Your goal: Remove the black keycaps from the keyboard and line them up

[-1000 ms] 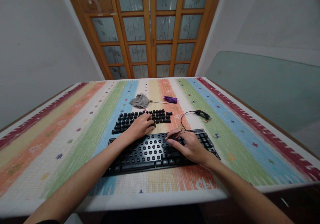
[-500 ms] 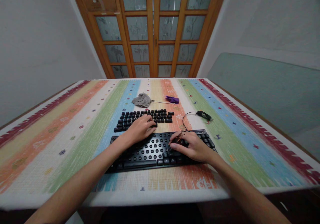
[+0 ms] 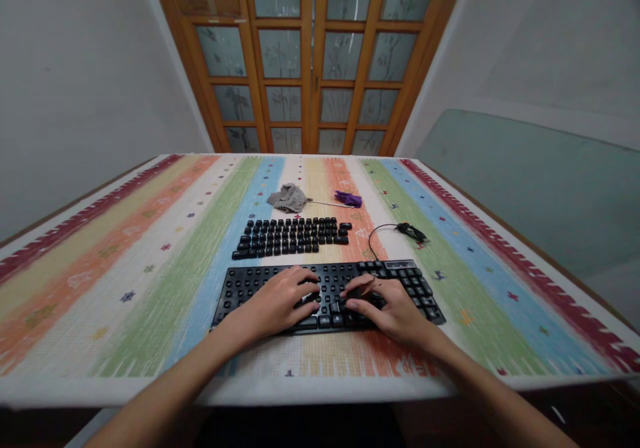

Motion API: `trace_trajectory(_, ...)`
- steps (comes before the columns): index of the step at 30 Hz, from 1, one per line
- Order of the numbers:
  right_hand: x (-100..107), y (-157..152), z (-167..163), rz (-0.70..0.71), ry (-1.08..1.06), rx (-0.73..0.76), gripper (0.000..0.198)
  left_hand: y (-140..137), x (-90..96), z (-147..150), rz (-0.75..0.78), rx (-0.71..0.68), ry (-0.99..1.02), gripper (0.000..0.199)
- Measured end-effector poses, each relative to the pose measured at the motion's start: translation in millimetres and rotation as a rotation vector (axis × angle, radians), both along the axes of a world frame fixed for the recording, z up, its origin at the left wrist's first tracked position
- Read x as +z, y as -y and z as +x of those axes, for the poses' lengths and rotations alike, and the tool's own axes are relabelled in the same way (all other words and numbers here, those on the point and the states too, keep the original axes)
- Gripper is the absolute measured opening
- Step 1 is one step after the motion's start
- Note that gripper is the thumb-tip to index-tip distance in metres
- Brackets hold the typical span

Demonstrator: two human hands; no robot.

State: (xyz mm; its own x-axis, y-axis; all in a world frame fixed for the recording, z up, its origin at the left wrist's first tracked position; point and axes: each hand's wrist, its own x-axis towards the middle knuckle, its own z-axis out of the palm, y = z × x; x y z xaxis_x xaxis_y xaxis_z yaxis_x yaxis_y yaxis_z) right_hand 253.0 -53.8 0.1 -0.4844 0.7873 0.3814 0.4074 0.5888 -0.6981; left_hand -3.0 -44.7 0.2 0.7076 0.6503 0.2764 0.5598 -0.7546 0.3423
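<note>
A black keyboard (image 3: 231, 296) lies near the table's front edge. Most of its left and middle keys are bare of caps, while caps remain on the right block and along part of the bottom row. My left hand (image 3: 285, 298) rests over its middle, fingers apart and fingertips on the bare key posts; I see nothing in it. To the right, my right hand (image 3: 393, 307) is closed, thumb and fingers round a small, thin brown and dark thing (image 3: 369, 287) whose kind I cannot make out. Behind the keyboard, loose black keycaps (image 3: 285, 237) stand in rows.
A crumpled grey cloth (image 3: 287, 198) and a purple bundle (image 3: 348, 199) with a thin rod between them lie farther back. The keyboard's coiled cable (image 3: 411, 232) is at the right. A striped cloth (image 3: 150, 301) covers the table; wooden glazed doors (image 3: 310, 81) stand beyond.
My left hand has come back from the rows of loose keycaps onto the middle of the keyboard. My right hand stays over the keyboard's right part. The view has shifted slightly.
</note>
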Motion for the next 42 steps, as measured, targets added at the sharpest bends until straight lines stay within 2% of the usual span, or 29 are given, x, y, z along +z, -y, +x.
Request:
trace_trajectory(8, 3, 4, -13, 0.15, 0.167, 0.082, 0.022, -1, -0.3, 1, 0.007, -0.006, -0.026, 0.022)
trace_trajectory(11, 8, 0, -15, 0.15, 0.283, 0.076, 0.023, 0, 0.6, 1, 0.012, -0.009, -0.035, 0.022)
trace_trajectory(15, 16, -9, -17, 0.045, 0.307, 0.06, 0.023, 0, 0.2, 1, 0.014, -0.005, -0.038, 0.022)
trace_trajectory(21, 20, -22, -21, -0.086, 0.216, 0.102, 0.021, -1, -0.2, 1, 0.0, -0.002, -0.044, 0.024)
trace_trajectory(27, 14, -35, -17, -0.298, 0.007, 0.065, 0.027, -1, 2.8, 2, 0.017, -0.006, -0.064, 0.02)
trace_trajectory(30, 15, -40, -10, -0.344, -0.05, 0.067, 0.027, -1, 5.7, 3, 0.024, -0.016, -0.069, 0.02)
trace_trajectory(33, 18, -40, -4, -0.305, -0.081, 0.095, 0.026, -2, 9.8, 7, 0.014, -0.003, -0.031, 0.024)
trace_trajectory(37, 18, -38, 1, -0.173, -0.058, 0.106, 0.025, -5, 15.6, 15, -0.006, 0.011, 0.057, 0.03)
trace_trajectory(42, 18, -34, 2, -0.025, -0.018, 0.08, 0.027, -10, 17.7, 23, 0.024, -0.009, 0.088, 0.02)
